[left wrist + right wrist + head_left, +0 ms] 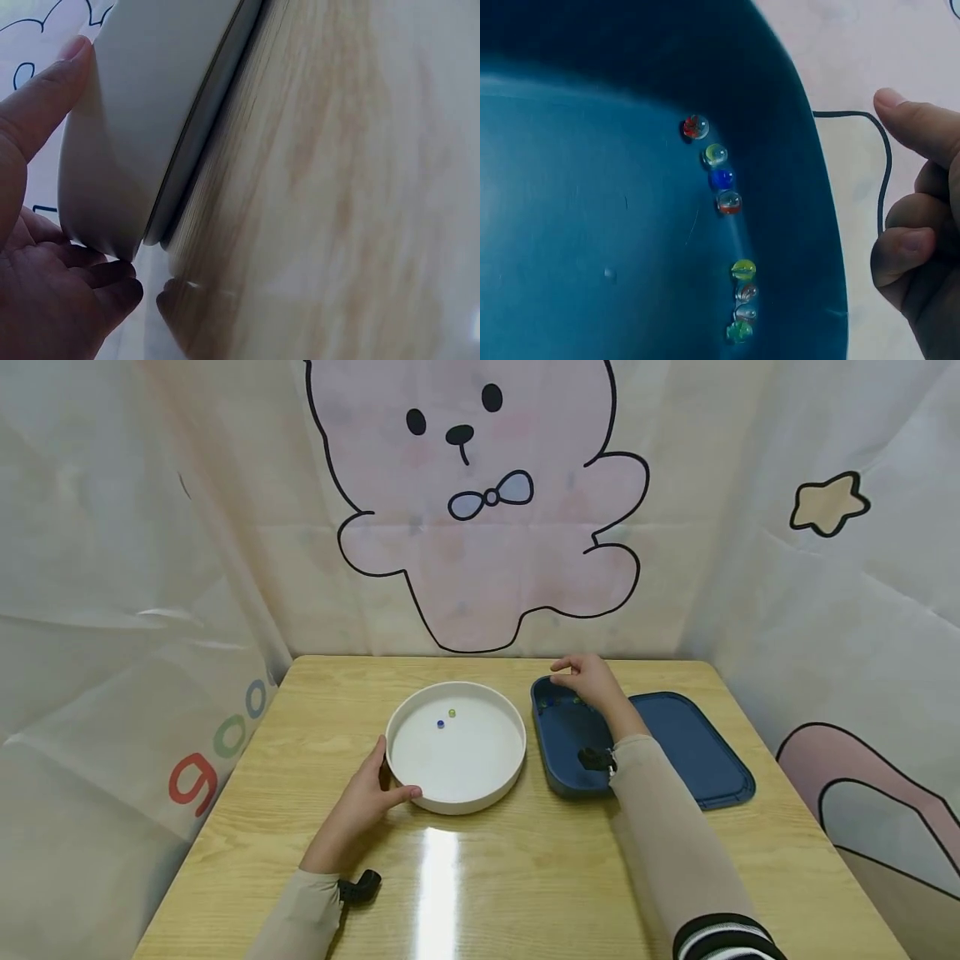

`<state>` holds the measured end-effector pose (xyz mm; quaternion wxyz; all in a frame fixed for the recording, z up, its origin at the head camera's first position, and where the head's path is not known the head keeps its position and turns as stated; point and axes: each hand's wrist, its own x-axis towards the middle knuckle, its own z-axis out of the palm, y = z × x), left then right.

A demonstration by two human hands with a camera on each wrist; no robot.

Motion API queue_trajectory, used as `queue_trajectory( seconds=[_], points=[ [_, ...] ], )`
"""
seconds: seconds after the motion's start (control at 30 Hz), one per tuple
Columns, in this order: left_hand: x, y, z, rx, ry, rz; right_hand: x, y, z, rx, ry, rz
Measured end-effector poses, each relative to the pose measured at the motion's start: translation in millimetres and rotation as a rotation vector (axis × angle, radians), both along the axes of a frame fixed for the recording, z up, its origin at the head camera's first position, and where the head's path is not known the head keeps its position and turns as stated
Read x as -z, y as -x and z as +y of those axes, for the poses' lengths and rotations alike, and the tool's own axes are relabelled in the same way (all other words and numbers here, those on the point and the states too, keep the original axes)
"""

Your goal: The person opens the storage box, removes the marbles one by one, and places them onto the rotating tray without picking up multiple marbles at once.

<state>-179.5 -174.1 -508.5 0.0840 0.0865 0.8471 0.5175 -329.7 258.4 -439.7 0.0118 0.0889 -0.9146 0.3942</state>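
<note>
A round white tray (457, 768) stands on the table with a blue marble (440, 724) and a yellow-green marble (452, 713) in it. My left hand (367, 797) holds its near left side, thumb at the rim and fingers along the outer wall. To the right is a deep blue box (566, 752). Over its far end hovers my right hand (592, 681), thumb and forefinger apart, the other fingers bent, nothing visible between them. Inside the box several glass marbles line up along one wall, among them a blue one (721, 179) and a green one (739, 331).
A flat blue lid (693, 752) lies right of the box, partly behind the right forearm. The wooden table (525, 877) ends at the back against a curtain (480, 568) printed with a bear. More printed cloth hangs at both sides.
</note>
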Motion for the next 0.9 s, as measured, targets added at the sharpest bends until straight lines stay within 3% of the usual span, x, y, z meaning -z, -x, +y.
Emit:
queue_trajectory(
  seconds=[0.3, 0.6, 0.9],
  points=[
    [-0.9, -2.0, -1.4, -0.022, 0.021, -0.013, 9.1, 0.9, 1.5, 0.016, -0.069, -0.066],
    [-2.2, -5.8, -2.7, -0.021, 0.040, -0.023, 31.0, 1.7, 2.1, 0.004, -0.132, -0.162],
    [-4.0, 1.0, -0.3, -0.011, 0.031, -0.017, 40.1, 8.1, 4.5, 0.024, -0.127, -0.200]
  ],
)
